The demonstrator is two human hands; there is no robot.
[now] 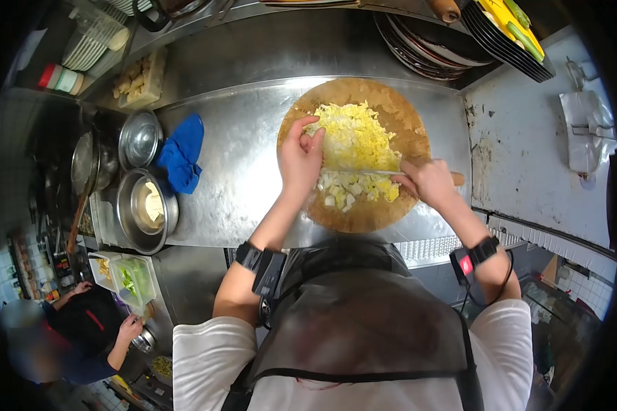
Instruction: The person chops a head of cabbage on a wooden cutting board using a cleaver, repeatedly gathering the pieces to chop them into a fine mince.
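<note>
My right hand (pixel 432 183) is closed round the wooden handle of a kitchen knife (pixel 363 171). The blade lies across the chopped cabbage, seen nearly edge-on. A larger heap of fine yellow and pale cabbage (pixel 353 133) is on the far side of the blade, with coarser pale pieces (pixel 343 188) on the near side. My left hand (pixel 301 159) is at the heap's left edge, its fingers bent and the thumb apart from the index finger, with nothing visible held. Under it all is a round wooden chopping board (pixel 367 222).
A blue cloth (pixel 183 154) and metal bowls (pixel 123 205) stand left on the steel counter (pixel 233 164). Behind are a tub of ginger-like pieces (pixel 138 81) and stacked plates (pixel 425 51). At lower left another person (pixel 82 322) has hands near a clear container (pixel 144 284).
</note>
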